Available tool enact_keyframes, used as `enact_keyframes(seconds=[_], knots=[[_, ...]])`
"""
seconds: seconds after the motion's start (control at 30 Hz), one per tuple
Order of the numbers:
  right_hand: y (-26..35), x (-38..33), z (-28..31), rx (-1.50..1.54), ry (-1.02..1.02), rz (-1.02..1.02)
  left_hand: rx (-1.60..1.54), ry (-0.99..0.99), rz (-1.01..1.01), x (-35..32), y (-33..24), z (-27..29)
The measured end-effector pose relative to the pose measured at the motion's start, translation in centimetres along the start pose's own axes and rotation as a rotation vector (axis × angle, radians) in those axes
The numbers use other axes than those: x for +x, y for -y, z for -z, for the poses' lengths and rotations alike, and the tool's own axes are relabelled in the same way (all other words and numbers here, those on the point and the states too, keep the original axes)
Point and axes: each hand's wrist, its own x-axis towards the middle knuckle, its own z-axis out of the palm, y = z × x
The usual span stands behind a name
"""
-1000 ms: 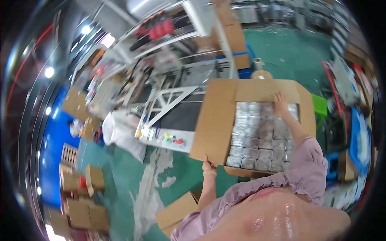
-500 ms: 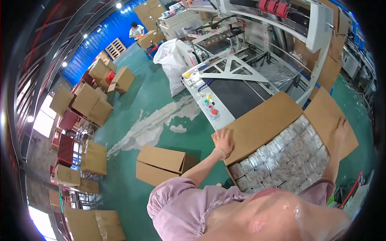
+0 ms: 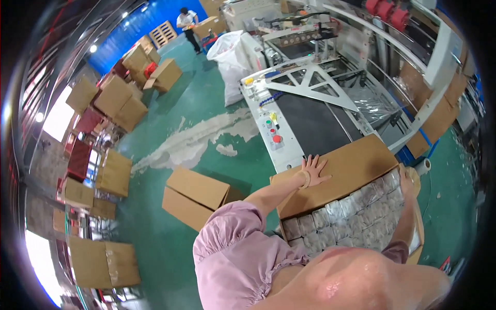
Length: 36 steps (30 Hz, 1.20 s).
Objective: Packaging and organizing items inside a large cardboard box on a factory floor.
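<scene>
In front of me an open cardboard box (image 3: 417,247) is packed with rows of clear-wrapped bundles (image 3: 351,209); what the bundles contain cannot be made out. Its far flap (image 3: 343,170) slopes up towards the machine. My left hand (image 3: 314,174) lies on that flap with fingers spread and holds nothing. At the box's far right corner is my right hand (image 3: 406,182), its fingers stretched along the edge beside the bundles. My shoulder hides the near side of the box.
A machine with a dark conveyor belt (image 3: 315,121) and control buttons (image 3: 275,135) stands beyond the box. A smaller carton (image 3: 194,194) sits on the floor at left. Farther off are a white sack (image 3: 232,62), stacked cartons (image 3: 116,103) and another person (image 3: 187,25).
My left hand has slid right, from the flap's left end onto its face. My right hand has moved in from the spread right flap to the corner; that flap no longer sticks outwards.
</scene>
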Motion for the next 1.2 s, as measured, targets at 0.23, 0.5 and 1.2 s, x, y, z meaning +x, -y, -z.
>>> enact_keyframes(seconds=[0.23,0.5,1.2], knots=[[2.7,-1.0,-3.3,0.179,-0.363,0.14,-0.005,-0.013,-0.03,-0.8,0.8,-2.9],[-3.5,0.6,-4.1,0.157,-0.302,0.101,-0.183,0.159,-0.232,-4.4,-3.1,-2.8],[-11.4,-36.2,-4.9,0.012,-0.472,-0.196,-0.396,0.185,-0.036,-15.5,5.0,-3.7]])
